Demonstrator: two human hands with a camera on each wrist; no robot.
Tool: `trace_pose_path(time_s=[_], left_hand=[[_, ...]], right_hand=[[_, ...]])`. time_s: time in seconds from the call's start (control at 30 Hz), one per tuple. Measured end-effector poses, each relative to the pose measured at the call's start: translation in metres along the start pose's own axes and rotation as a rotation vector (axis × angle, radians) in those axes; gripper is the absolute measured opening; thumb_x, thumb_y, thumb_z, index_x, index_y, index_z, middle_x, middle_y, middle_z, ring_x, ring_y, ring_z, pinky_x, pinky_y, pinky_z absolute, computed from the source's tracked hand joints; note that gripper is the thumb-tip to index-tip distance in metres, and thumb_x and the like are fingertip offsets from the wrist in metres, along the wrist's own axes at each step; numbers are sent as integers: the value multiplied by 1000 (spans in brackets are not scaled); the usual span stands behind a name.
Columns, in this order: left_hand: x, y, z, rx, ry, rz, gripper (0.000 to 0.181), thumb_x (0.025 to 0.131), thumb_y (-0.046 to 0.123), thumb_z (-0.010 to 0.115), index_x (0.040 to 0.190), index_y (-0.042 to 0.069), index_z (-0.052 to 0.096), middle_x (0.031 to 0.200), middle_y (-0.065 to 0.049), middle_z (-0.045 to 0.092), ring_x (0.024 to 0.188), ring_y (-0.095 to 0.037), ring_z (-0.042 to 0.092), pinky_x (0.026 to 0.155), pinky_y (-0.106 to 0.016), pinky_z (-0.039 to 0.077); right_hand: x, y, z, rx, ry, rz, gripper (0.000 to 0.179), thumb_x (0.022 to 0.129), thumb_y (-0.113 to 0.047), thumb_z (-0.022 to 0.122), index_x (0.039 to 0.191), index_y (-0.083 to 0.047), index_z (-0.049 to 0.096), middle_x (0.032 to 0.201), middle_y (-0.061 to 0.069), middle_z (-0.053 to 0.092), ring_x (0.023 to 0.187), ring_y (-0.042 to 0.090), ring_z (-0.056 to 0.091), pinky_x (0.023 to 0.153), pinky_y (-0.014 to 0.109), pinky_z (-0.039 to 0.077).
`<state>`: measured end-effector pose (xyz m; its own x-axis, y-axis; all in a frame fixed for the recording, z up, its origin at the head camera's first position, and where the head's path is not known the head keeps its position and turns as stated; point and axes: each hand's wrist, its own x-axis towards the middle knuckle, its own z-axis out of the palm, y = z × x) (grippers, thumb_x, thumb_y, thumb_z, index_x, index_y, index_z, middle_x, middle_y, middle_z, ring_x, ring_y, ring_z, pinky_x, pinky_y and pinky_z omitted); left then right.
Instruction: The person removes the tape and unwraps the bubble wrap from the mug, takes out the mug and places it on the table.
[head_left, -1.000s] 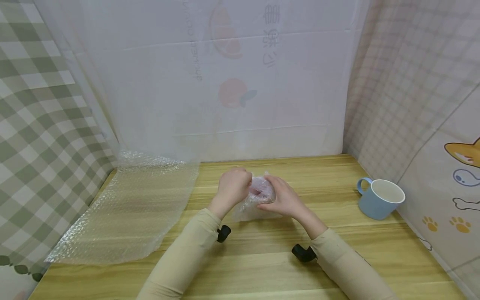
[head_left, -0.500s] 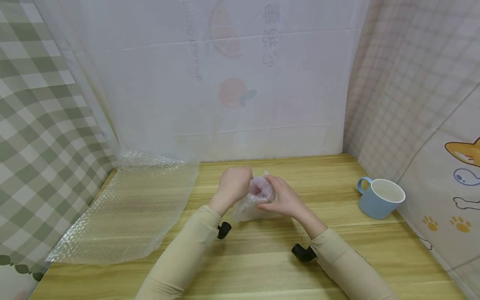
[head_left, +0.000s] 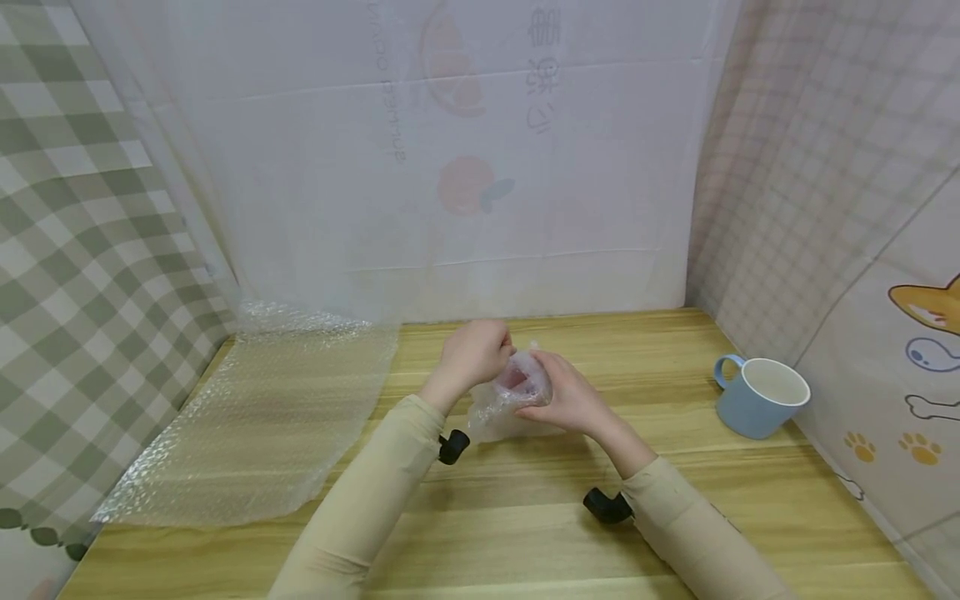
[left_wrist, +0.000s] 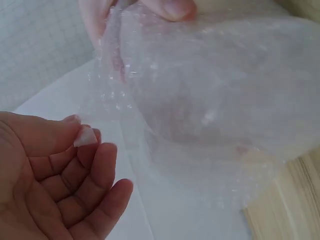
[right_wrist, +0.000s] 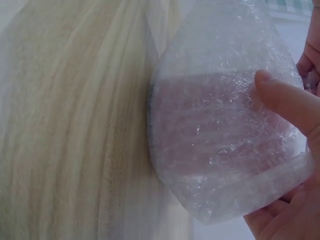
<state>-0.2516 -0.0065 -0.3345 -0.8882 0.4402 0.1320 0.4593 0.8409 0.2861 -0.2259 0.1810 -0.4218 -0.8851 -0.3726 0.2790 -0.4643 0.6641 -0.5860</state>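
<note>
In the middle of the table, a pinkish cup-like thing [right_wrist: 210, 127] stands wrapped in translucent bubble wrap [head_left: 498, 417]. Its kind is blurred by the layers; the upper end of the wrap gapes and shows pink inside. My right hand [head_left: 566, 392] grips the bundle from the right, thumb [right_wrist: 280, 97] on the near side and fingers around the far side. On the bundle's left, my left hand [head_left: 477, 352] pinches a small corner of the bubble wrap [left_wrist: 86, 136] between thumb and forefinger, the other fingers curled loosely below.
A flat sheet of bubble wrap [head_left: 262, 425] covers the left part of the wooden table [head_left: 510, 533]. At the right, a light blue mug [head_left: 757, 408] stands close to the side cloth [head_left: 862, 275]. A white cloth [head_left: 570, 208] hangs along the back edge.
My left hand has shifted slightly up and to the right, over the bundle's upper left edge. The opening of the wrap has changed shape slightly; my right hand stays in place.
</note>
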Motion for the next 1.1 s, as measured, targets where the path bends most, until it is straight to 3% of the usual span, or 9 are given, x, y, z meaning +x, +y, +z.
trace_pose_path(time_s=[0.13,0.27,0.47,0.63,0.87,1.1], left_hand=[[4,-1,-4,-133,-50,-30,41,96,20,62,59,16,45,53,6,38,47,-8,33,42,-22,26],[6,-2,-4,-217,-47,-36,40,96,19,62,60,17,44,52,7,37,46,-7,32,43,-21,25],[7,-5,-1,-265,-21,-17,40,95,18,62,61,17,43,52,6,36,46,-8,31,43,-21,24],[5,-6,0,-286,-15,-18,36,95,16,63,63,15,47,54,5,40,48,-9,35,44,-21,27],[5,-7,-1,-278,-17,-14,13,94,17,66,83,11,70,78,2,65,63,-12,54,55,-24,45],[3,-7,-2,-286,-11,2,10,93,14,67,87,9,71,83,0,68,68,-14,58,59,-26,48]], right_hand=[[-1,0,0,11,-7,16,90,73,-26,89,142,7,41,140,27,48,124,42,50,100,56,44],[-1,-1,0,19,-16,29,92,73,-27,89,143,7,40,142,28,46,127,43,47,102,57,42],[-1,-2,0,21,-20,37,93,74,-27,88,144,8,38,143,29,44,128,44,46,103,57,41],[-2,-3,-1,21,-24,38,95,74,-28,88,145,9,37,144,30,43,129,45,45,104,58,40],[-2,-3,-2,12,-27,37,94,75,-27,88,144,10,37,143,31,43,130,46,43,105,58,39],[-2,-4,-3,21,-29,39,94,75,-26,88,145,10,37,143,31,43,128,45,46,102,58,41]])
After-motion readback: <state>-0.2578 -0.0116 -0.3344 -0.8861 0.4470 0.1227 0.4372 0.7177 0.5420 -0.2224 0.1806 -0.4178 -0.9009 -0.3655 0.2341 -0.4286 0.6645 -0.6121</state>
